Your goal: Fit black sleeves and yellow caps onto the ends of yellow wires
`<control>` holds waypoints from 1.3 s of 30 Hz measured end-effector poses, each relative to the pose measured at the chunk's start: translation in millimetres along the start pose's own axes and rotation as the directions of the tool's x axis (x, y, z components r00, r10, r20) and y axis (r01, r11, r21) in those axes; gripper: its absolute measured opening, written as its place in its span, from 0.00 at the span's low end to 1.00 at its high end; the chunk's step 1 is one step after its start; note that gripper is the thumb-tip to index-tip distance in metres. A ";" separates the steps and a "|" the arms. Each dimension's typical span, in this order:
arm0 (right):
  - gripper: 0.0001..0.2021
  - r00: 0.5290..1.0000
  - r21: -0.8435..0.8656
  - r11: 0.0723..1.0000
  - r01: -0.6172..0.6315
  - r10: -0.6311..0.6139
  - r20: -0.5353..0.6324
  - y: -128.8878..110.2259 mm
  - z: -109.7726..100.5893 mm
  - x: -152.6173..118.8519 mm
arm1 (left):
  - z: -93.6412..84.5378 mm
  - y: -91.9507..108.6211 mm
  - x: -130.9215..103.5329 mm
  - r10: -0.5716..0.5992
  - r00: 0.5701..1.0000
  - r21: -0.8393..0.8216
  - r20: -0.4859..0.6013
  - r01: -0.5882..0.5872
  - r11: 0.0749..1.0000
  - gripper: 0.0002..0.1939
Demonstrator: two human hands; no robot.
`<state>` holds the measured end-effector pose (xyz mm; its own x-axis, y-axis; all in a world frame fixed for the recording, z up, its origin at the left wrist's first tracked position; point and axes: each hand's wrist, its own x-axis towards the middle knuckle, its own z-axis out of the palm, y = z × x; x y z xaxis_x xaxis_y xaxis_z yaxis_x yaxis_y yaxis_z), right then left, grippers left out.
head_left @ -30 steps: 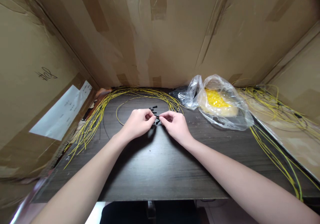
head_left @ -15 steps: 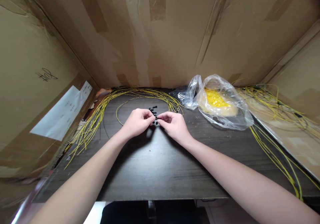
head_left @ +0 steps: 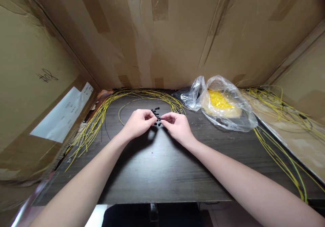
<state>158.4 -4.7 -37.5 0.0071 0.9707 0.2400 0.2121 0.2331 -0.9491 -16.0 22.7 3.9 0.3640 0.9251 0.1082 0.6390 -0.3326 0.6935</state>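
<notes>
Near the middle of the dark table, my left hand (head_left: 140,122) pinches the end of a thin yellow wire (head_left: 122,106) that loops out behind it. Facing it, my right hand (head_left: 177,127) is closed in a pinch on a small black connector (head_left: 161,119). The fingertips of both hands are a short way apart, with the wire end and the connector in line between them. Several more black connectors (head_left: 157,108) lie on the table just behind and beneath the fingertips.
A bundle of yellow wires (head_left: 99,122) curves along the left and back. At the back right stands an open clear bag (head_left: 246,118) with yellow pieces, beside a bag of dark pieces (head_left: 186,96). More yellow wires (head_left: 279,107) lie right. Cardboard walls (head_left: 142,44) enclose the table (head_left: 162,173).
My fingertips have drawn slightly apart, and more of the black connector shows at my right fingertips. Otherwise the scene looks the same.
</notes>
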 end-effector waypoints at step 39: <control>0.08 0.998 -0.074 0.996 0.051 -0.053 -0.024 -5.5 -0.3 -4.1 | 5.7 5.2 -7.2 0.161 0.987 0.139 -0.028 -0.155 0.978 0.13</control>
<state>157.5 -10.0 -33.2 0.0196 0.9554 0.2948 0.2839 0.2774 -0.9179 -11.5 13.2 2.7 0.4429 0.8643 0.2383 0.6624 -0.4946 0.5627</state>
